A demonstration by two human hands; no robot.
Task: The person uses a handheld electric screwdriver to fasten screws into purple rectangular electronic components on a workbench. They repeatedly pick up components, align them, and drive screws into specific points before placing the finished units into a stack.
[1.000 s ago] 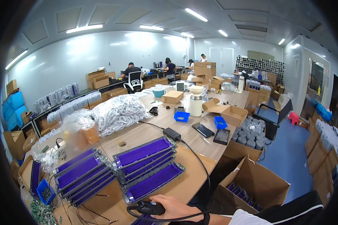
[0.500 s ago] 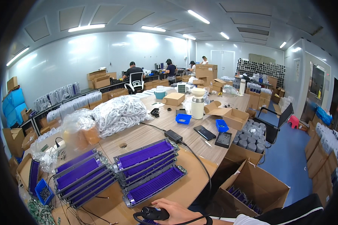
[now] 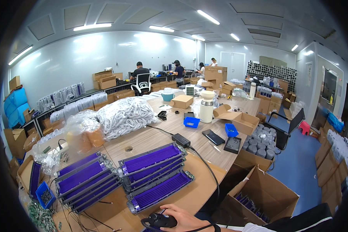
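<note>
Head view, near middle: a black corded hand tool [image 3: 163, 220], its exact kind unclear, sits low at the near edge, just on the near side of a purple-ribbed panel in a grey frame [image 3: 160, 192]. The right hand [image 3: 185, 220] has its fingers wrapped around the tool's body; the left hand is out of view, so its grip cannot be told. The tool's working end is hard to make out, and the lower border cuts off what lies beneath it.

Good handling here, I judge, means a firm but easy grip and slack in the cord — the black cable [image 3: 210, 167] runs from a black power adapter [image 3: 181, 140] round the right side, and a loop by the hand could snag on a frame corner. Loose thin wires [image 3: 87, 217] to the left also deserve clearance.

Beyond the panel stands a middle stack of similar frames [image 3: 152, 160], with a left stack [image 3: 85, 181] beside it, on brown cardboard [image 3: 203, 176]. Farther left is a blue tray [image 3: 39, 190] of small dark parts; to the right, an open carton [image 3: 280, 187] holds more purple pieces [image 3: 252, 206]. White coiled cables [image 3: 123, 116] lie farther off.
</note>
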